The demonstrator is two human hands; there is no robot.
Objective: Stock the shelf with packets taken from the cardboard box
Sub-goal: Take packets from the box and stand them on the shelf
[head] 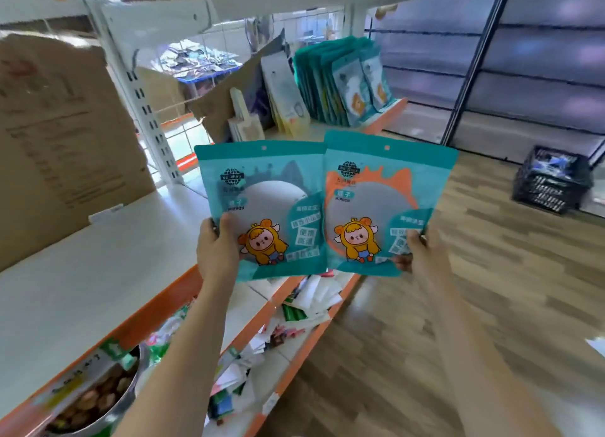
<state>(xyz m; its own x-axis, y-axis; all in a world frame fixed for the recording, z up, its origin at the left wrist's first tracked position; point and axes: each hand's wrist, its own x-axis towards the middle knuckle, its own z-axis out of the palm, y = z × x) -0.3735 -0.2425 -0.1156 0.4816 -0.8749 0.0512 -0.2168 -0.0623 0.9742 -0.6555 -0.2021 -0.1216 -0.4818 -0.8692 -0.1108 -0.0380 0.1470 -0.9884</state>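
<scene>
Head view: left packet [262,207] and right packet [389,201] are pinched upright (one per hand), shelved row [340,79] ahead, nearer the right hand [417,253].

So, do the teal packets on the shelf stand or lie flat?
Standing: the teal packets stand on their bottom edges in a row on the shelf.

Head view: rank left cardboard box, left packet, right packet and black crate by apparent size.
Largest: left cardboard box.
Next: left packet and right packet, alike, unranked; both near the camera.
Smallest: black crate, but farther away.
</scene>
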